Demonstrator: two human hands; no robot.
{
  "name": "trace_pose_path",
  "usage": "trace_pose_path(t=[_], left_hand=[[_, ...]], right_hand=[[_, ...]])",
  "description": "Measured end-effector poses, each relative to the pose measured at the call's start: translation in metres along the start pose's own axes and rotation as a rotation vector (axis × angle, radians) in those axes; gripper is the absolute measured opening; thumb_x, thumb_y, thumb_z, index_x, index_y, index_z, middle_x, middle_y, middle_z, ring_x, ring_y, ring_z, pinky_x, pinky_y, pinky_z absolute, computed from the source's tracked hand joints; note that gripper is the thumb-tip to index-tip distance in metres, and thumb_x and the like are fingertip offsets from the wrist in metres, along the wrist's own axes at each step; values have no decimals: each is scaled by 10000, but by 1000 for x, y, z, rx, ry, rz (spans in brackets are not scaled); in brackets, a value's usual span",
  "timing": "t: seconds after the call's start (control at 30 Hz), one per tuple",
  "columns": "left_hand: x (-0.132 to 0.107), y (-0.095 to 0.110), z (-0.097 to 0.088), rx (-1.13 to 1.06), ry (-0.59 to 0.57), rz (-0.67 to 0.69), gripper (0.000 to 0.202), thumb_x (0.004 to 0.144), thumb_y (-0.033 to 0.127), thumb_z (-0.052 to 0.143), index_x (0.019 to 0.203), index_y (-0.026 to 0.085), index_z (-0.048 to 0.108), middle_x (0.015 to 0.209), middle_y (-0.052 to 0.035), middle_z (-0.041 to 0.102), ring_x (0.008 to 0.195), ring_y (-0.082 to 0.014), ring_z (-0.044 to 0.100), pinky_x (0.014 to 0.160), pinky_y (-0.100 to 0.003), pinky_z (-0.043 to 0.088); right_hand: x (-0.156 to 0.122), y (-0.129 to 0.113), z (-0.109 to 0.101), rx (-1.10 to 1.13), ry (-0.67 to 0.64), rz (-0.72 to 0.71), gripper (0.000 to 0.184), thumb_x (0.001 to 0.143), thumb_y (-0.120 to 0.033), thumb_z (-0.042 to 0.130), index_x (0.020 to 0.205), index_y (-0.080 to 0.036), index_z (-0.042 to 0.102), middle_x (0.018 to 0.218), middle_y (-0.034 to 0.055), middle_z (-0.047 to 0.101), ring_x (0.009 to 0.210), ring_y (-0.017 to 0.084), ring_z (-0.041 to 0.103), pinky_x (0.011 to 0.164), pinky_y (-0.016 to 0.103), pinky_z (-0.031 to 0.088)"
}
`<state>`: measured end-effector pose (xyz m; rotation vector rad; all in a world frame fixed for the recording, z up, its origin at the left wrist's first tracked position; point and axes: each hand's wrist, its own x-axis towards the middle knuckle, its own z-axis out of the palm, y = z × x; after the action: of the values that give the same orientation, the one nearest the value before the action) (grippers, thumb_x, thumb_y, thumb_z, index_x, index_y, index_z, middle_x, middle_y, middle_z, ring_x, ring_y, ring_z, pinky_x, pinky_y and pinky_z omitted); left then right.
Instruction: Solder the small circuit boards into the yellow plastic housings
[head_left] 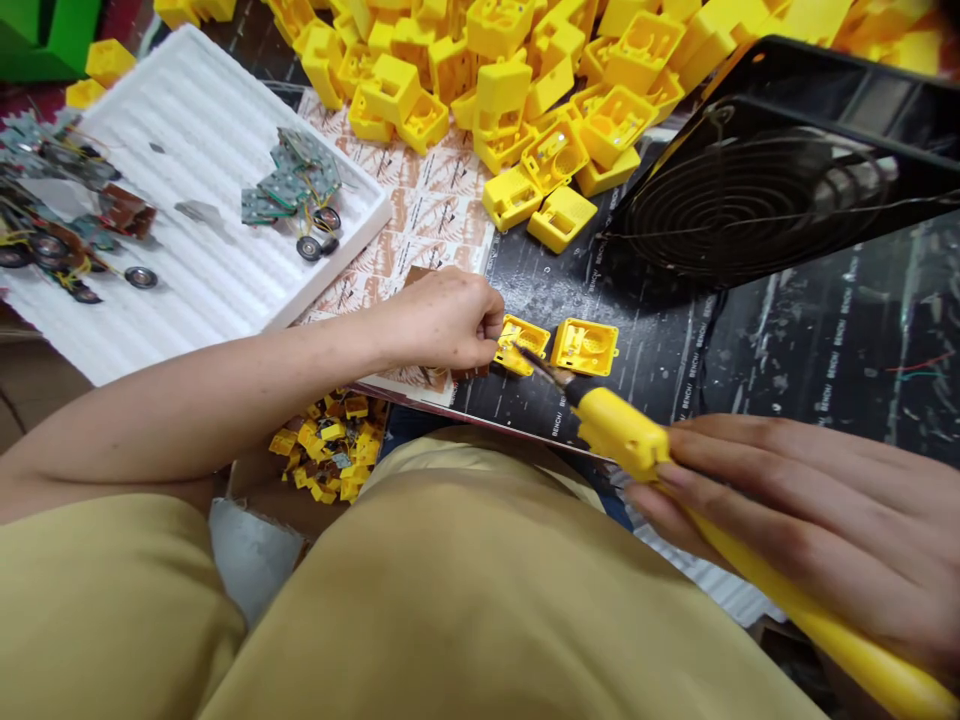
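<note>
My right hand (810, 520) grips a yellow-handled soldering iron (626, 430). The iron's dark tip reaches into a small open yellow plastic case (529, 338) on the bench. At that case's left side, my left hand (454, 320) is closed in a pinch; what its fingertips hold is hidden. Metal parts show inside the case, whose left end is covered by my fingers. A second open yellow case (586, 347) lies just to the right, apart from the first. Part of a brown board (471, 372) shows beneath my left hand.
Many yellow cases (502, 90) are heaped at the back. A black fan (750, 190) stands at right. On the left, a white foam tray (217, 120) holds circuit boards (292, 180) with wired round parts. A box of small yellow pieces (330, 445) sits below the bench edge.
</note>
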<state>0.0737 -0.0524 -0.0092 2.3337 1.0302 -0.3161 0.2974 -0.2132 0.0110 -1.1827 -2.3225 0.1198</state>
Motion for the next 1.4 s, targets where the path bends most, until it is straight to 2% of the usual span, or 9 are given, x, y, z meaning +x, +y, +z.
trace_pose_path(t=[0.1,0.27,0.47,0.6,0.7,0.87,1.13,1.27,1.4], left_hand=[[1,0,-1,12,-15,0,102,704,123,633,718,165,725,592,30,632,581,-97,564,600,-228,343],[2,1,-2,31,-22,8,98,715,131,637,727,166,727,599,31,647,580,-96,578,593,-223,345],[-1,1,-4,91,-19,40,146,760,124,620,767,175,757,612,19,665,597,-112,597,625,-238,372],[-6,-7,-1,67,46,111,145,830,200,643,819,205,787,698,5,726,691,-139,658,694,-254,426],[-6,-14,5,-81,122,116,149,849,217,654,881,206,799,802,-10,771,765,-146,691,731,-258,461],[2,-16,13,-284,222,37,117,781,137,680,846,148,776,730,-3,745,666,-106,654,677,-220,471],[4,-9,6,-250,159,3,108,773,153,650,791,150,756,701,-8,733,673,-121,659,686,-235,481],[8,-7,8,-219,146,-16,90,740,156,656,766,150,742,690,0,720,656,-120,644,678,-241,483],[11,-4,6,-172,127,-12,95,706,135,641,730,155,731,660,15,694,627,-109,616,662,-238,465]], right_hand=[[-12,7,1,-10,4,-64,135,902,-205,726,994,-205,627,831,44,743,822,180,735,764,336,630],[-21,9,3,24,36,19,252,814,-154,803,1012,-183,650,899,49,731,888,180,720,822,323,616],[-18,4,5,85,43,77,481,816,-108,784,1267,-151,623,968,43,727,916,168,707,867,297,609],[-19,3,6,73,48,90,650,830,-106,776,1429,-166,530,1000,42,725,908,160,697,894,286,596],[-23,6,10,37,91,123,720,825,-100,783,1471,-236,497,949,20,727,867,161,702,838,280,609],[-31,13,22,103,204,162,588,867,-191,764,1409,-283,554,921,26,739,765,165,720,601,248,609],[-33,13,31,128,195,234,55,972,-267,617,1025,-256,626,826,18,720,737,148,718,617,236,615],[-33,8,29,90,110,326,182,1003,-357,564,885,-246,647,810,35,713,744,159,713,666,284,631],[-32,4,27,44,47,345,182,1010,-334,562,895,-232,661,833,44,719,787,154,716,759,290,636]])
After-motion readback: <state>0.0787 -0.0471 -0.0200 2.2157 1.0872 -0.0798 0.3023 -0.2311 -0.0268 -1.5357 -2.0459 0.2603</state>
